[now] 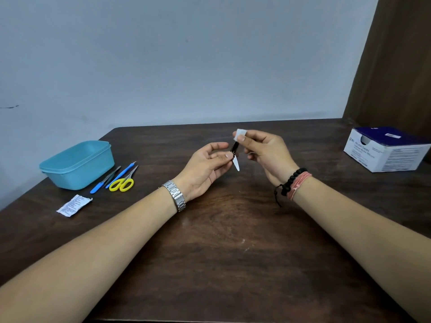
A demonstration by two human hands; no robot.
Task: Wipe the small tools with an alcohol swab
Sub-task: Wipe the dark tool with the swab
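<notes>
Grip, left: left hand (208,165) pinches the small tool (234,153) at its pivot, where a pale blade swings down from a dark handle; it is raised off the surface so every side can be reached.
Grip, right: right hand (265,152) pinches the white alcohol swab (239,134) at the handle's upper end, seemingly to wipe along it.
Held why: holding the middle leaves both ends free for the swab.
Waiting tools: yellow scissors (122,183), a blue-handled tool (112,179) and tweezers (112,175) lie close together just beside the teal lidded box (77,163), well apart from the hands; whether they are wiped I cannot tell.
Wrapper: torn swab packet (73,205) lies near them, set aside.
Supply: swab carton (387,149) sits far right on the surface (233,252), within the right hand's reach.
</notes>
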